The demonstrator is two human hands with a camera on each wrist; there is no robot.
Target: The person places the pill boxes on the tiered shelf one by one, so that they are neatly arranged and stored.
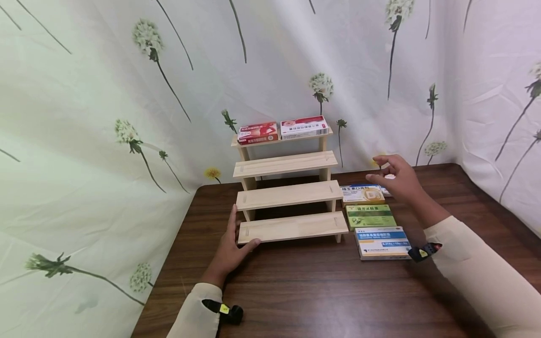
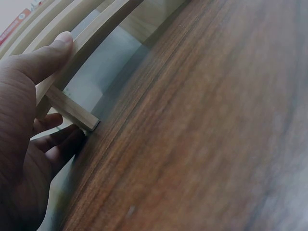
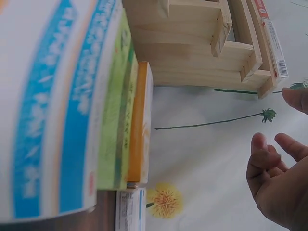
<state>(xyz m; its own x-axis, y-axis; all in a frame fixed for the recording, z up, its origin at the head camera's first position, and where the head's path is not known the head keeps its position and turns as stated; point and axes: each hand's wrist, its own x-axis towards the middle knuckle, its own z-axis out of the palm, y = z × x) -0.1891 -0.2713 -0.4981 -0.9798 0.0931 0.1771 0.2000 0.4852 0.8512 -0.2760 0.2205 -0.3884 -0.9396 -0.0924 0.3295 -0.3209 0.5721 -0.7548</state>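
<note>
A wooden step rack [image 1: 291,195] with stepped shelves stands on the table. My left hand [image 1: 229,249] holds its lower left end, the thumb over the lowest shelf's front edge and the fingers along the side; the left wrist view shows the thumb [image 2: 60,45] on the plank. My right hand [image 1: 399,180] hangs in the air right of the rack with bent fingers and nothing between them. Below it lie a white and orange medicine box [image 1: 362,194], a green box [image 1: 370,217] and a blue and white box [image 1: 382,243]. Another box [image 1: 388,191] is mostly hidden behind the right hand.
Two red and white medicine boxes, one left [image 1: 258,133] and one right [image 1: 304,127], lie on the top shelf. The brown wooden table [image 1: 291,291] extends in front of the rack. A white flower-print curtain [image 1: 270,70] hangs close behind and on both sides.
</note>
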